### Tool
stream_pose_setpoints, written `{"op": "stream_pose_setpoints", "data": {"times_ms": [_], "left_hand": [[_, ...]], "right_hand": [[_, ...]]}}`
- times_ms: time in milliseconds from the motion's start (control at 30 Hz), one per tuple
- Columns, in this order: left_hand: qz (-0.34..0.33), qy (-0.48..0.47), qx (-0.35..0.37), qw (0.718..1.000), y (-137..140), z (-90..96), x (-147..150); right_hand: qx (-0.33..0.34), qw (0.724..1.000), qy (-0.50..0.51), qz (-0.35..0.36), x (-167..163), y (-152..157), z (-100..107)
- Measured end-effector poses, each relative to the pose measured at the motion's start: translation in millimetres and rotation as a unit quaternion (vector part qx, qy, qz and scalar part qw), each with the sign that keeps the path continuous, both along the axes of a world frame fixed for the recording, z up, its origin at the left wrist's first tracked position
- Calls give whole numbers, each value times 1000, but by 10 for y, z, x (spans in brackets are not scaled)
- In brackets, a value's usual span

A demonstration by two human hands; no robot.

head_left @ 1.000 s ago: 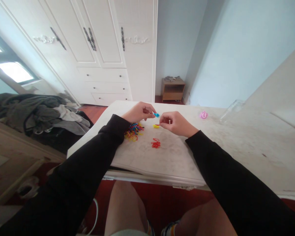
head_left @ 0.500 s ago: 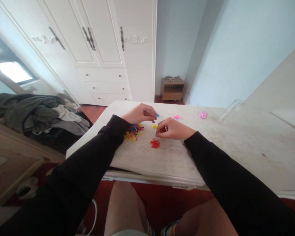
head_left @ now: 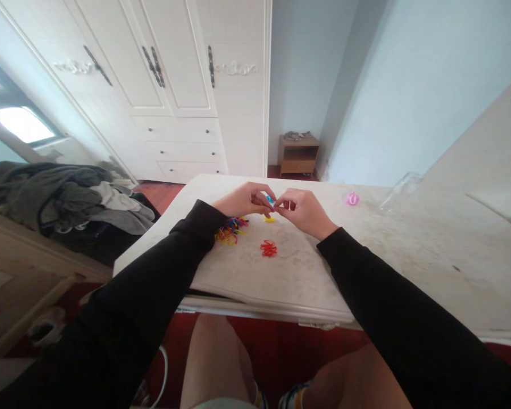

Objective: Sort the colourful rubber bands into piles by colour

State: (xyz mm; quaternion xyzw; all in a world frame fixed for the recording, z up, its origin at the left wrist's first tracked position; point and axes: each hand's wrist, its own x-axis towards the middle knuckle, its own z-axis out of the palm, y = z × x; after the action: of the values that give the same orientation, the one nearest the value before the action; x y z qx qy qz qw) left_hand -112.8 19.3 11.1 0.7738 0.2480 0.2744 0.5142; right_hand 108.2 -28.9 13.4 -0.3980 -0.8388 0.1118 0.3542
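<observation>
Above the table my left hand and my right hand meet fingertip to fingertip. Both are closed in a pinch; whatever lies between the fingertips is too small to make out. Right at the fingertips shows a small blue bunch, and I cannot tell whether it is held or lies behind them. Just below the hands is a small yellow bunch. Closer to me lies a little heap of red rubber bands. A mixed heap of coloured rubber bands sits beside my left wrist.
The white table spans the front. A pink bundle and a clear plastic container stand to the right. Piled clothes lie at the left. Behind are a white wardrobe and a small wooden cabinet.
My right hand has moved up and away from me, from above the red bands to my left fingertips. It now covers the spot where a pink bunch showed. My left hand has shifted slightly.
</observation>
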Motion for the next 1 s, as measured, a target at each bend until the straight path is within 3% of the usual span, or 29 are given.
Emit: {"op": "stream_pose_setpoints", "data": {"times_ms": [267,833,1000], "left_hand": [[26,27,55,998,60,-41,-13],[43,34,76,996,40,-31,20],[67,32,87,993,45,4,13]], "right_hand": [[17,999,14,-35,17,-6,24],[15,999,11,-45,12,-3,8],[30,995,45,-89,22,-8,23]]}}
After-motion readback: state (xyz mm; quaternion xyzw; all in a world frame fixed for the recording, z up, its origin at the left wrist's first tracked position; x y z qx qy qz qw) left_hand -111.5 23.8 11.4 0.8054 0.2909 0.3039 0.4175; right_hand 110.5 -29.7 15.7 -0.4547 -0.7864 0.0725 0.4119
